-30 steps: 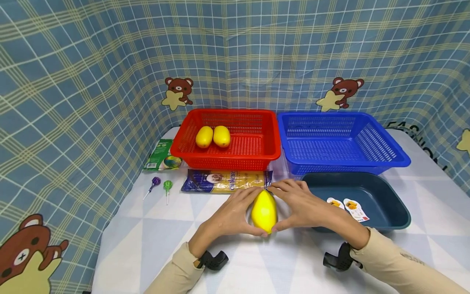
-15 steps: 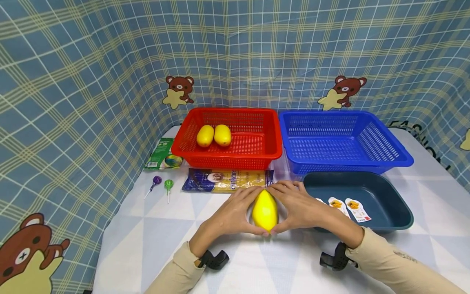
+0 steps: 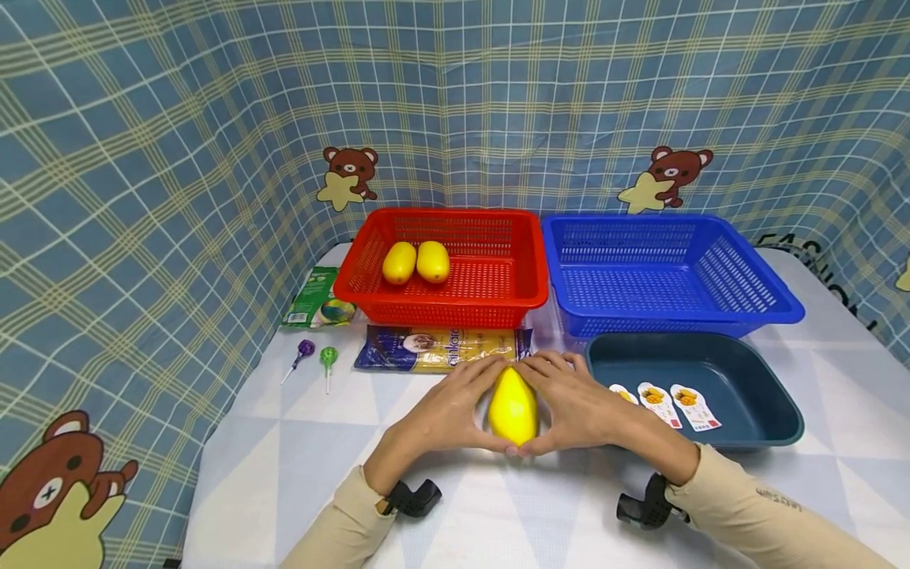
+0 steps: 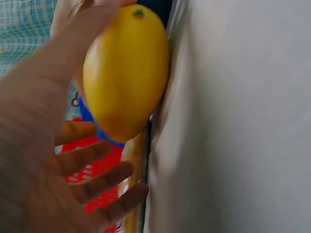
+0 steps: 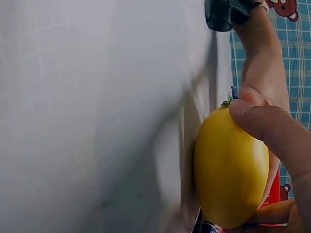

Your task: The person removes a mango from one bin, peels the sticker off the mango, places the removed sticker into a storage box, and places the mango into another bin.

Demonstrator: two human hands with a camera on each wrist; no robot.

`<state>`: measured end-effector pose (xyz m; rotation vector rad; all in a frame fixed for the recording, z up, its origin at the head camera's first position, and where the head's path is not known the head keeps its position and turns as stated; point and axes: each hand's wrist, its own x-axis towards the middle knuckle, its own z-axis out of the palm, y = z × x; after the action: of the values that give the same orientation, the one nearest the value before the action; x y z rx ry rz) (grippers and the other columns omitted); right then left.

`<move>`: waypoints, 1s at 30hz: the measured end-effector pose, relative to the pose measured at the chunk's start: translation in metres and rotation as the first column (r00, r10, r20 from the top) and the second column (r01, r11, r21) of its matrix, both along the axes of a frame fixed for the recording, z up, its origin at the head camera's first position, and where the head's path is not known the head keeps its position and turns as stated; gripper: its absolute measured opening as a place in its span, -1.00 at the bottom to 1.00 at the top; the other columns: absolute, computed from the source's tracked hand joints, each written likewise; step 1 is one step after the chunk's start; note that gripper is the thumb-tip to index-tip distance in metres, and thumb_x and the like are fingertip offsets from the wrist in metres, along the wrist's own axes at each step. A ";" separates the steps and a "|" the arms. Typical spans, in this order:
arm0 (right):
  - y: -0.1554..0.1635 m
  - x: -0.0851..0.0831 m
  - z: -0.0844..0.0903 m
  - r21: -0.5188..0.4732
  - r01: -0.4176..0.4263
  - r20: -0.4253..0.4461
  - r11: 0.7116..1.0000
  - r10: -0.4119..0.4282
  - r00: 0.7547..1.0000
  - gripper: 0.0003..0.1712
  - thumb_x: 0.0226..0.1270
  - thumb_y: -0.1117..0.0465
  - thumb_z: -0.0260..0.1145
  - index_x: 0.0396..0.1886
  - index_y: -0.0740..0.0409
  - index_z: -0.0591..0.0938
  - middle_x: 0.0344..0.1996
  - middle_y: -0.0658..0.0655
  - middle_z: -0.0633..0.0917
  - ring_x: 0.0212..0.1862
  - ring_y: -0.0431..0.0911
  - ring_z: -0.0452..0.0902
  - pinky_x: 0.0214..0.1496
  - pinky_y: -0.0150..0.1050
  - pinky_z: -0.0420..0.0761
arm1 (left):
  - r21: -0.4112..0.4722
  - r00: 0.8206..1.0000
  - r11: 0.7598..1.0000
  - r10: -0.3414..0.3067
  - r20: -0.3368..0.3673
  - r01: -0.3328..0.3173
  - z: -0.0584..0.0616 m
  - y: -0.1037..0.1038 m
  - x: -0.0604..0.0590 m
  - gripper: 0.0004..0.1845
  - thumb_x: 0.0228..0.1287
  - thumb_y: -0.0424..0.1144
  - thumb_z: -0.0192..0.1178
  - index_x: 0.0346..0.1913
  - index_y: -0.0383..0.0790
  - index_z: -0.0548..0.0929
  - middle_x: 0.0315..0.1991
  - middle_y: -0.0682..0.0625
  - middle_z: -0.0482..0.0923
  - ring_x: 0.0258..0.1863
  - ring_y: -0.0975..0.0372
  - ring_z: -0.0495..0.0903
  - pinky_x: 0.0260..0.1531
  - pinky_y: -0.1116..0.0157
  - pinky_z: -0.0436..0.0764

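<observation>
Right, left to right across your table. At 10 o'clock from your hands: a green packet, print too small to read. Just below it, two lollipops, purple and green, side by side, sticks toward you. At 11 o'clock the red basket holds two yellow mangoes touching each other in its left half. In front of the basket lies a flat pasta bag, blue ends, yellow middle; vertical lettering mid-pack, not legible beyond a few letters.

Centre: the yellow mango sits on the cloth, pointed end away from you, stem end toward you. Your left hand cups its left flank, fingers spread and lightly curved round it, thumb at the near end; the left wrist view shows the fingers fanned beside the fruit. Your right hand mirrors that on the right flank, with the thumb pressing near the stem in the right wrist view. Fingertips of both hands nearly meet over the far tip.

At 1 o'clock: blue basket. At 3 o'clock, just beside your right hand: dark teal tray with three white stickers carrying fruit pictures; their text is unreadable. Far right, black letters on the cloth, partly cut off.
</observation>
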<state>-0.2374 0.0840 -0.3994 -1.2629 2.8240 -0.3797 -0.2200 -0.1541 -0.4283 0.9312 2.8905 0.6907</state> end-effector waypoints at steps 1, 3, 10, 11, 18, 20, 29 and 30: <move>0.000 0.000 0.000 0.000 0.004 0.003 1.000 -0.004 1.000 0.30 -0.19 -0.47 0.50 0.45 0.22 0.38 0.32 0.15 0.47 0.35 0.09 0.24 0.33 0.26 0.18 | 0.009 1.000 1.000 0.011 -0.003 -0.011 0.002 -0.001 -0.001 0.22 -0.06 0.51 0.32 0.59 -0.04 0.13 0.56 -0.01 0.10 0.50 0.04 0.14 0.40 -0.07 0.20; 0.000 0.000 0.000 0.003 0.012 0.009 1.000 -0.012 1.000 0.29 -0.19 -0.47 0.51 0.45 0.23 0.39 0.32 0.16 0.47 0.35 0.10 0.24 0.33 0.27 0.17 | 0.046 0.999 0.998 0.043 -0.013 -0.043 0.007 -0.005 -0.002 0.12 0.02 0.48 0.29 0.57 -0.01 0.19 0.54 0.00 0.16 0.48 0.05 0.18 0.35 -0.09 0.29; -0.002 0.000 0.001 0.017 0.027 0.046 0.999 -0.028 0.999 0.32 -0.20 -0.47 0.52 0.47 0.20 0.36 0.34 0.16 0.45 0.36 0.10 0.22 0.36 0.27 0.15 | 0.277 0.970 0.941 0.226 -0.092 -0.193 0.029 -0.034 -0.011 -0.19 0.21 0.23 0.34 0.48 0.08 0.36 0.44 0.07 0.33 0.24 0.10 0.48 0.20 0.00 0.50; -0.002 0.001 0.001 0.018 0.030 0.048 0.999 -0.031 0.998 0.32 -0.20 -0.47 0.52 0.47 0.20 0.36 0.34 0.16 0.45 0.36 0.10 0.22 0.36 0.26 0.14 | 0.301 0.962 0.930 0.252 -0.105 -0.210 0.032 -0.040 -0.014 -0.20 0.22 0.21 0.35 0.48 0.08 0.36 0.44 0.05 0.32 0.24 0.09 0.48 0.21 -0.01 0.49; -0.001 0.002 0.001 0.017 0.039 0.059 0.999 -0.040 0.997 0.33 -0.20 -0.45 0.53 0.48 0.21 0.34 0.35 0.17 0.43 0.36 0.10 0.21 0.36 0.27 0.12 | 0.387 0.897 0.869 0.402 -0.185 -0.310 0.047 -0.082 -0.035 -0.25 0.24 0.11 0.36 0.45 0.01 0.40 0.38 -0.03 0.36 -0.17 0.07 0.53 -0.17 0.10 0.61; -0.001 0.002 0.000 0.016 0.037 0.058 0.999 -0.038 0.998 0.33 -0.20 -0.45 0.54 0.49 0.21 0.33 0.36 0.17 0.43 0.37 0.10 0.21 0.37 0.26 0.11 | 0.396 0.875 0.851 0.445 -0.191 -0.346 0.048 -0.093 -0.040 -0.26 0.25 0.10 0.36 0.44 -0.04 0.41 0.37 -0.06 0.37 -0.27 0.04 0.51 -0.30 0.15 0.59; -0.002 0.004 -0.002 -0.011 0.042 0.064 0.999 -0.042 0.997 0.33 -0.20 -0.40 0.57 0.49 0.23 0.32 0.36 0.16 0.43 0.38 0.10 0.21 0.37 0.23 0.09 | 0.436 0.781 0.763 0.595 -0.187 -0.477 0.043 -0.131 -0.054 -0.31 0.30 0.09 0.30 0.41 -0.12 0.46 0.35 -0.12 0.40 -0.39 0.05 0.50 -0.39 0.18 0.57; -0.001 0.004 -0.002 -0.013 0.045 0.065 0.999 -0.044 0.997 0.33 -0.20 -0.40 0.58 0.48 0.23 0.32 0.36 0.16 0.44 0.38 0.10 0.21 0.37 0.23 0.09 | 0.438 0.771 0.754 0.609 -0.184 -0.491 0.042 -0.134 -0.055 -0.31 0.30 0.09 0.30 0.42 -0.12 0.45 0.36 -0.12 0.39 -0.37 0.04 0.51 -0.37 0.15 0.58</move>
<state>-0.2333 0.0825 -0.4013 -1.1703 2.8041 -0.4352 -0.2749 -0.2878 -0.3862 0.1412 3.4348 1.2622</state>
